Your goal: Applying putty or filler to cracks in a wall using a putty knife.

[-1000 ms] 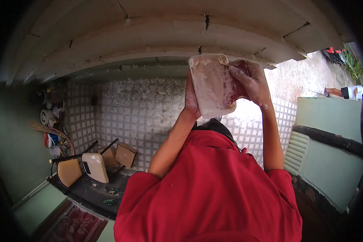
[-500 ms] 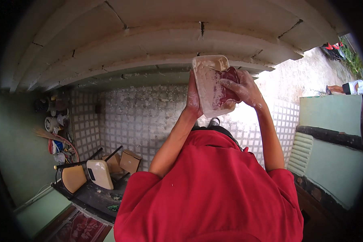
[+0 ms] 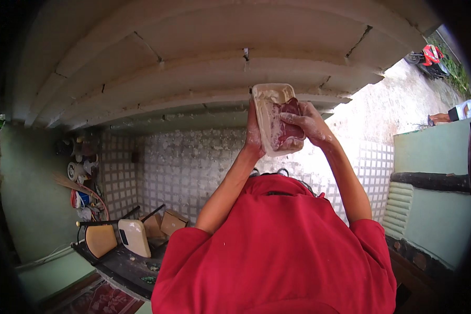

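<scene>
My left hand (image 3: 253, 135) grips a whitish plastic tub (image 3: 265, 142) by its left side, raised in front of me. Whitish paste coats the inside of the tub. A dark red flat spreader (image 3: 290, 132) lies against the inside of the tub, smeared with paste. My right hand (image 3: 314, 125) is closed on the spreader's right edge, fingers over its face and thumb hidden. White residue covers both hands.
Overhead and ahead are long ridged pale panels (image 3: 204, 73). Chairs (image 3: 134, 238) and cardboard boxes (image 3: 172, 222) stand at lower left, with buckets (image 3: 78, 170) along the left wall. Another person's arm (image 3: 447, 116) shows at far right, and a red motorbike (image 3: 432, 55) beyond.
The tub and both hands sit slightly lower in the picture. My right fingers and the spreader have shifted a little within the tub. The whole view has tilted slightly, showing more of the motorbike.
</scene>
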`<action>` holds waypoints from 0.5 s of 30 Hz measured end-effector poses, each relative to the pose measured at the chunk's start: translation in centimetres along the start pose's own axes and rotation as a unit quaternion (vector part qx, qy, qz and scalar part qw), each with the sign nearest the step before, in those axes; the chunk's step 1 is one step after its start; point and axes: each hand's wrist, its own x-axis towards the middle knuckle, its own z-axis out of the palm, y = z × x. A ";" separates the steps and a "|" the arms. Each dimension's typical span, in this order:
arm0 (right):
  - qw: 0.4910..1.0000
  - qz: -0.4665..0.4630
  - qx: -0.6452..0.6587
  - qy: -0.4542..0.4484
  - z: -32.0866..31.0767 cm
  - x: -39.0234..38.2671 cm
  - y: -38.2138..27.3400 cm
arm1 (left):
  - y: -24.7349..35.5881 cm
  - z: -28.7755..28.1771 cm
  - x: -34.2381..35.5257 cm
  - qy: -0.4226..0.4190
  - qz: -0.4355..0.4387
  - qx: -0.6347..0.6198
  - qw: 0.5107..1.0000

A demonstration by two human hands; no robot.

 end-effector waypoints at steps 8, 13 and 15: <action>0.987 0.032 0.156 0.010 -2.2 -0.5 0.4 | -1.2 1.6 1.8 -0.022 -0.018 -0.031 0.999; 0.984 0.024 0.176 0.028 -4.2 -0.2 -0.6 | -1.7 1.6 3.3 0.004 0.014 0.003 1.000; 0.982 0.011 0.184 0.030 -4.6 -0.3 -2.3 | -1.0 2.4 3.4 -0.009 0.013 -0.035 0.999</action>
